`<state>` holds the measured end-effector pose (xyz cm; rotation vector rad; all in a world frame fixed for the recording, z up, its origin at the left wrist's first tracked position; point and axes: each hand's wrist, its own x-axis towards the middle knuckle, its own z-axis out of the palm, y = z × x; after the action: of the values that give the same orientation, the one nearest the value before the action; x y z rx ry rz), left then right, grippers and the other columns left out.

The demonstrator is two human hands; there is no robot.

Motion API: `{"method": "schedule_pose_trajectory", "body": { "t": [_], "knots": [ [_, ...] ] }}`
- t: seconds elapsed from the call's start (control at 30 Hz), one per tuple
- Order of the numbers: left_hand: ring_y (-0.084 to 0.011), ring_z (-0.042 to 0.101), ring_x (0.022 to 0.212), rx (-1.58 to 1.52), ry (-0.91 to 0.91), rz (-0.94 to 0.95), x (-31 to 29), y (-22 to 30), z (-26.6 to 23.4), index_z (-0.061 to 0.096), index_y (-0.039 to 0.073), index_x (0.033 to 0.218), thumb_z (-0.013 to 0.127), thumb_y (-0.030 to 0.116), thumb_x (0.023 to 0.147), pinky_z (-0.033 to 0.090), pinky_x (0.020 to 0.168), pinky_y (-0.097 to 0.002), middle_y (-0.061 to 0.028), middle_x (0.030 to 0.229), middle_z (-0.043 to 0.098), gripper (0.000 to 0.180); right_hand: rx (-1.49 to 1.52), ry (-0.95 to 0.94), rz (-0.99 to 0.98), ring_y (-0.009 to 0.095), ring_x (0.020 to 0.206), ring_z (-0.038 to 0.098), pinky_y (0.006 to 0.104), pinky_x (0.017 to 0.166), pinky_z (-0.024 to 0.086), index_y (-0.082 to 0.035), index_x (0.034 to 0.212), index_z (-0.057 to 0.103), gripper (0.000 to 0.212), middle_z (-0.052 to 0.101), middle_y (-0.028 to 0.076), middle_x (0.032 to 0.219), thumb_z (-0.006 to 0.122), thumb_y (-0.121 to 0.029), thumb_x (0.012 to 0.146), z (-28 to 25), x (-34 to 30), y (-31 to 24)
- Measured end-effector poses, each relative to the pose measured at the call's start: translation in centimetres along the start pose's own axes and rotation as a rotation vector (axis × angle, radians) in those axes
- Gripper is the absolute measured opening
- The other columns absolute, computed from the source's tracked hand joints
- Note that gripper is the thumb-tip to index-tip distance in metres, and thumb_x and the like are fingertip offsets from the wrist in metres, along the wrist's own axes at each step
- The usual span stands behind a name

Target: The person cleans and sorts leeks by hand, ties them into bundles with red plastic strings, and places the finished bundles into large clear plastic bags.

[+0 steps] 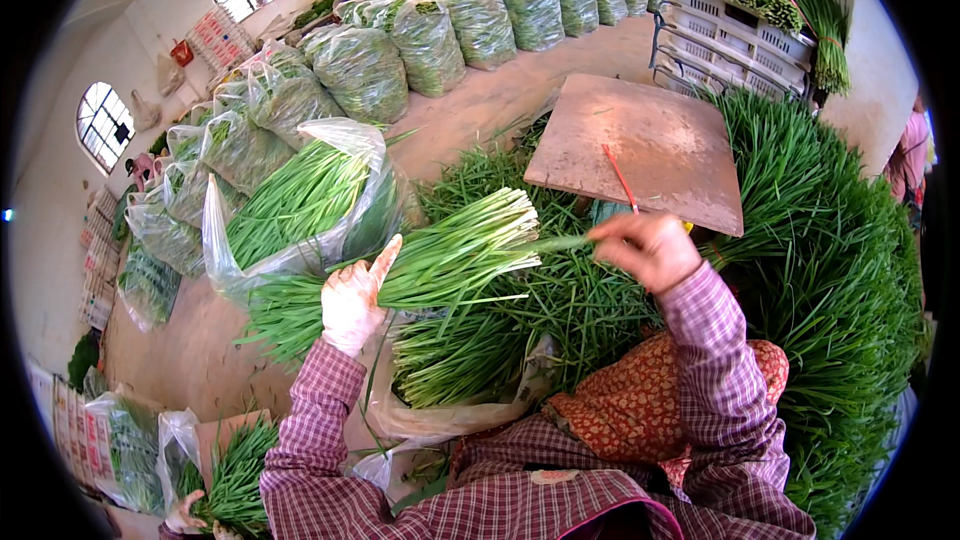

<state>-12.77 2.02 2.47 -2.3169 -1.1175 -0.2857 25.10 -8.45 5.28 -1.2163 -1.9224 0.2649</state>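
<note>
My left hand (350,308), in a white glove, grips a bunch of long green garlic chives (465,240) from below, its thumb raised along the leaves. The bunch lies slantwise, pale cut stem ends to the right, leaf tips to the left. Beyond those stem ends, my right hand (648,248) is closed in a pinch on a thin chive leaf (565,242). Behind the bunch stands an open clear plastic bag (378,148) filled with chives. Closer to my lap, more chives (450,360) lie on a plastic sheet or bag (400,418).
A square brown board (640,140) with a red stick-like thing (620,178) sits ahead. Heaped chives (830,290) fill the right side. Filled plastic bags (425,40) line the back and left. Stacked white crates (735,35) stand far right. Another person's hand (185,515) shows lower left.
</note>
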Motion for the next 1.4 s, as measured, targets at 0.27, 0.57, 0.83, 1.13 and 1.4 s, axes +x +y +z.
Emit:
{"method": "schedule_pose_trajectory", "body": {
  "t": [0.27, 0.57, 0.83, 1.13, 1.4],
  "knots": [
    [-0.0243, 0.056, 0.061, -0.063, 0.002, 0.014, 1.0, 1.0, -0.7, 0.038, 0.027, 0.139, 0.072, 0.032, 0.069, 0.048, 0.060, -0.0369, -0.0048, 0.067, 0.049, 0.078, -0.277, -0.032, -0.107, 0.022, 0.074, 0.063, 0.0356, 0.058, 0.051, -0.018, 0.106, 0.060, 0.037, 0.056, 0.003, 0.093, 0.072, -0.020, 0.071, 7.4, 2.5, -4.9],
    [-0.0210, 0.056, 0.061, -0.019, -0.014, 0.052, 1.3, 1.7, -1.6, 0.029, 0.029, 0.143, 0.069, 0.029, 0.070, 0.048, 0.059, -0.0352, -0.0036, 0.067, 0.048, 0.084, -0.275, -0.011, -0.118, 0.021, 0.066, 0.061, 0.0349, 0.055, 0.049, -0.013, 0.089, 0.060, 0.016, 0.056, 0.001, 0.087, 0.068, -0.018, 0.076, 9.1, 3.7, -4.3],
    [-0.0209, 0.055, 0.059, -0.096, 0.014, 0.051, 1.4, 1.7, -1.4, 0.026, 0.030, 0.145, 0.068, 0.033, 0.071, 0.048, 0.059, -0.0342, -0.0036, 0.066, 0.047, 0.085, -0.059, -0.016, -0.006, 0.031, 0.070, 0.062, 0.0402, 0.060, 0.049, -0.009, 0.094, 0.054, 0.017, 0.064, 0.010, 0.082, 0.062, -0.018, 0.081, 8.7, 4.4, -3.8],
    [-0.0217, 0.056, 0.059, -0.202, -0.011, 0.030, 1.4, 1.8, -1.6, 0.026, 0.029, 0.145, 0.070, 0.036, 0.069, 0.048, 0.058, -0.0346, -0.0044, 0.066, 0.049, 0.088, 0.251, -0.034, 0.169, 0.010, 0.053, 0.062, 0.0242, 0.048, 0.049, -0.002, 0.090, 0.061, 0.010, 0.064, 0.006, 0.073, 0.064, -0.008, 0.084, 7.7, 4.8, -3.6],
    [-0.0232, 0.056, 0.059, -0.173, 0.037, 0.030, 1.3, 1.6, -1.5, 0.030, 0.027, 0.143, 0.073, 0.030, 0.065, 0.048, 0.059, -0.0350, -0.0050, 0.066, 0.050, 0.090, 0.730, -0.052, 0.510, 0.009, 0.059, 0.064, 0.0188, 0.044, 0.047, -0.005, 0.093, 0.061, 0.011, 0.067, 0.003, 0.080, 0.065, -0.012, 0.085, 7.0, 4.8, -3.6]
  ]
}}
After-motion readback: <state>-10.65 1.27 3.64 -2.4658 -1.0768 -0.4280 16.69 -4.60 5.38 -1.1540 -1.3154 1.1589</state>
